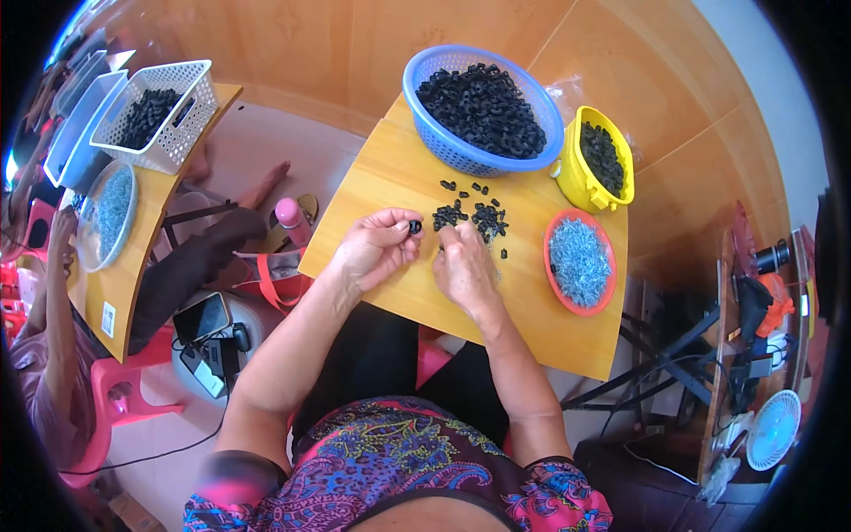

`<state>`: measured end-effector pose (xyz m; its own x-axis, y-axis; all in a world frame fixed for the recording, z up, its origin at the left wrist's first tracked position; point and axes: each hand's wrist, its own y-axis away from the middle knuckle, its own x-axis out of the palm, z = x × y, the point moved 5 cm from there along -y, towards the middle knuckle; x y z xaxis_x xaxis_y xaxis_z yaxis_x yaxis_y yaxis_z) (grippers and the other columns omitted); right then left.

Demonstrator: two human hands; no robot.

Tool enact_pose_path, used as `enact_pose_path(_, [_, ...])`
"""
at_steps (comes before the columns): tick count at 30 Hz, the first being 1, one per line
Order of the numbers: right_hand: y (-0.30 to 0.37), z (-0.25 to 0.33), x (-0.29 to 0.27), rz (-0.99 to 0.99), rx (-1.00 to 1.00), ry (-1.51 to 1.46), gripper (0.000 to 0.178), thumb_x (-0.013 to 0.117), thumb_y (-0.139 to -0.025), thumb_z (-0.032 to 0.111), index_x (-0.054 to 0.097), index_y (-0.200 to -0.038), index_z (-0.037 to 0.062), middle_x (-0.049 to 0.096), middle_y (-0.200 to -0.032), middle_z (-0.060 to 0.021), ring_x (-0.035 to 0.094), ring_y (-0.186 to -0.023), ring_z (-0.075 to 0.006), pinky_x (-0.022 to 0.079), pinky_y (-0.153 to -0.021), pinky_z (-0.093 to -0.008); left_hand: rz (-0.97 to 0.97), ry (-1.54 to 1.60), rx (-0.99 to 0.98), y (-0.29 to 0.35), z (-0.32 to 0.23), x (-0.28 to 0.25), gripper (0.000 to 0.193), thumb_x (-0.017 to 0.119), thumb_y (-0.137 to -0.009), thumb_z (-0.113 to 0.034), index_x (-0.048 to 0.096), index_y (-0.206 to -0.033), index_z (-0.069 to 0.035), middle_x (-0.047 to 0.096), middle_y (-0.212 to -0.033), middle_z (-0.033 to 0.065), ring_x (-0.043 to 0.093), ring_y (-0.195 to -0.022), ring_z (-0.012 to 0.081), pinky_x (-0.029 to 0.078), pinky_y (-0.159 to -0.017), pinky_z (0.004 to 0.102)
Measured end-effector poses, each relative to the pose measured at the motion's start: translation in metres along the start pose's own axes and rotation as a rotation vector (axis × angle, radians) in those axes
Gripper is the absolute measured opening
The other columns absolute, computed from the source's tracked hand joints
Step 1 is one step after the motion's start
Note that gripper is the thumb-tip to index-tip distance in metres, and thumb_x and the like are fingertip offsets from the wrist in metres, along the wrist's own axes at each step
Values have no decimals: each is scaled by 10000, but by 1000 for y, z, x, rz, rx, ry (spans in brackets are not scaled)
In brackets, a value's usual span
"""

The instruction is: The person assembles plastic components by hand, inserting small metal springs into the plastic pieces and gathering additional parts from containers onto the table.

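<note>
My left hand (372, 251) is closed over the wooden table, pinching a small black plastic part (414, 228) between thumb and fingers. Just right of it, my right hand (470, 273) has its fingers drawn together at the near side of the loose black parts (449, 215). Whatever those fingertips grip, if anything, is hidden behind the hand. A second small heap of black parts (488, 219) lies beyond the right hand. On the right side of the tabletop (532, 332), an orange-red plate (582, 310) carries many tiny shiny bluish pieces (581, 262).
A blue basket (434, 137) full of black parts stands at the table's far edge, beside a yellow bucket (581, 186) of similar parts. At left, another person (55, 355) sits by a table with a white basket (168, 155). A pink bottle (291, 217) stands between the tables.
</note>
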<state>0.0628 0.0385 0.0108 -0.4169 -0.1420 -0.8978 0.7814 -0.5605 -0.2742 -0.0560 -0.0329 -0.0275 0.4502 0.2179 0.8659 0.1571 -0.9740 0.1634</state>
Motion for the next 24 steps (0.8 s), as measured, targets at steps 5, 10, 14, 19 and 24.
enact_pose_path(5, [5,-2,3,-20,-17,-3,195,612,-693,-48,584,-882,-11,536,-911,-181,543,-899,-351,462,-753,-393,-3,-36,6,-2,3,-4,126,486,-930,-40,585,-994,3,616,-870,118,572,-698,167,494,-669,290])
enact_pose_path(10, [1,-25,-36,-256,-6,-137,221,632,-721,-55,611,-931,10,560,-908,-155,578,-819,-327,476,-727,-384,-52,-42,-3,-3,-2,-8,118,488,-928,-35,584,-985,3,617,-856,112,569,-667,162,495,-645,276])
enact_pose_path(14, [2,-33,-42,-153,27,-194,109,627,-742,-42,641,-839,7,578,-838,-137,593,-774,-300,484,-697,-360,-72,-62,8,-5,-5,-14,113,490,-924,-29,582,-979,7,618,-849,110,570,-657,160,494,-632,267])
enact_pose_path(19, [5,-24,-19,-22,54,-169,103,671,-717,55,639,-807,18,558,-832,-154,568,-827,-327,475,-725,-409,-91,-105,19,-4,-5,-12,109,497,-920,-29,581,-974,17,618,-836,111,570,-652,168,493,-627,269])
enact_pose_path(24, [4,-17,-5,-1,-4,-30,125,653,-725,3,632,-847,17,550,-825,-153,565,-831,-334,461,-732,-407,-124,-125,25,0,-3,-5,116,483,-910,8,588,-956,24,620,-815,109,559,-623,168,477,-605,266])
